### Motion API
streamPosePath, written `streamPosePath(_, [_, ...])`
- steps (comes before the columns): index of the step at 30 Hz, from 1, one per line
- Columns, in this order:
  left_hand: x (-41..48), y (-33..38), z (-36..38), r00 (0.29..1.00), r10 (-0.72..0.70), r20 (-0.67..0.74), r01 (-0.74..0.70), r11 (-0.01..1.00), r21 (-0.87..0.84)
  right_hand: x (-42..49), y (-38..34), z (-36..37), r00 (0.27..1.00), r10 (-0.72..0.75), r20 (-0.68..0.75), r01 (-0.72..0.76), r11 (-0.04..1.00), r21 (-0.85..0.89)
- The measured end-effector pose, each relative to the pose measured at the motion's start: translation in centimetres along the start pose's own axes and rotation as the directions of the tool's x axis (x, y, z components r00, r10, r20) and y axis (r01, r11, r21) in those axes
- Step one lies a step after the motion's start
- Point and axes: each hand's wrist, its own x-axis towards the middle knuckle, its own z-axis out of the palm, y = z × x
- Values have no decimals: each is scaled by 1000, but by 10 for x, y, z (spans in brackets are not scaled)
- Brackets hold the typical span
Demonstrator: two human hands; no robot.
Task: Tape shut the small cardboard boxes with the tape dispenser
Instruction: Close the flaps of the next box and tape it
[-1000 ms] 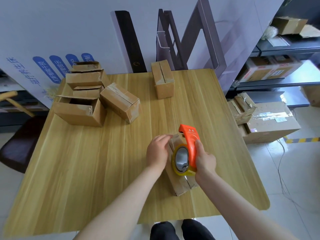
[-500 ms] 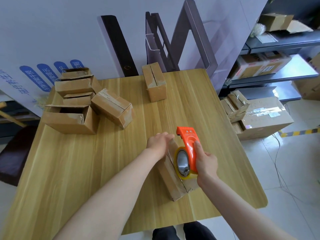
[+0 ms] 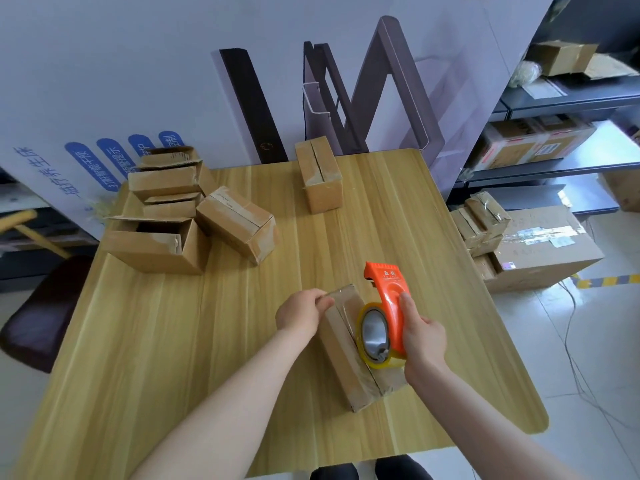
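**Head view: stock on and around the bench**

- Bench: light wood top. It carries seven cardboard boxes, as far as the stack can be counted.
- Small cardboard box: one, lying flat at the near right of the bench under your hands. Its flaps are closed, with the seam running along the top. Clear tape shows over its far end.
- Open box: one, at the left edge. Its interior is in shadow, so the contents cannot be told.
- Tilted box: one, closed, leaning against the open box's right side.
- Stacked boxes: three, piled behind the open box. The top one has loose flaps.
- Far box: one, standing alone at the back edge with its top seam untaped.
- Tape dispenser: one, orange, with a yellow tape roll. It stands on the top of the small cardboard box.
- Floor carton: one large carton to the right of the bench, with smaller boxes stacked against it.
- Shelf boxes: several, on the dark shelving at far right.

**Hands**

- Left hand: your fingers are curled tight and pinch the far end of the small cardboard box at its top edge.
- Right hand: your fingers are wrapped round the tape dispenser's handle, gripping it.
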Motion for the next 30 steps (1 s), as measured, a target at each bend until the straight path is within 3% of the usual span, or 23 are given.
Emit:
streamPosePath(2, [2,1,2,999,-37,-10,37,999,12,-1,0,0,1000,-10,0,10,1000,-7])
streamPosePath(4, [-5,-1,10,983,-70,-168,62,997,-50,-2,-1,0,1000,-12,0,12,1000,-13])
streamPosePath(8, [-33,-13,30,854,-232,-465,68,937,-342,-2,-2,2,1000,-15,3,15,1000,-18])
streamPosePath(11, [-35,-11,34,832,-395,-389,126,818,-561,-2,-1,3,1000,-21,-5,21,1000,-17])
streamPosePath(13, [-33,-7,36,864,-380,-330,109,782,-614,-2,-1,3,1000,-23,-11,23,999,-22])
streamPosePath(18, [-19,-14,20,966,-134,-220,50,934,-353,-3,-2,4,1000,-31,-3,30,999,-23])
streamPosePath(21, [-13,-18,10,990,-14,-144,-17,977,-212,-5,-3,4,1000,-31,0,31,999,-35])
streamPosePath(26, [-29,-18,18,978,-94,-188,63,984,-164,-5,-9,7,999,-31,-12,30,998,-61])
streamPosePath(30, [-53,-23,28,978,-79,-191,64,994,-84,-3,-10,8,999,-39,9,39,998,-48])
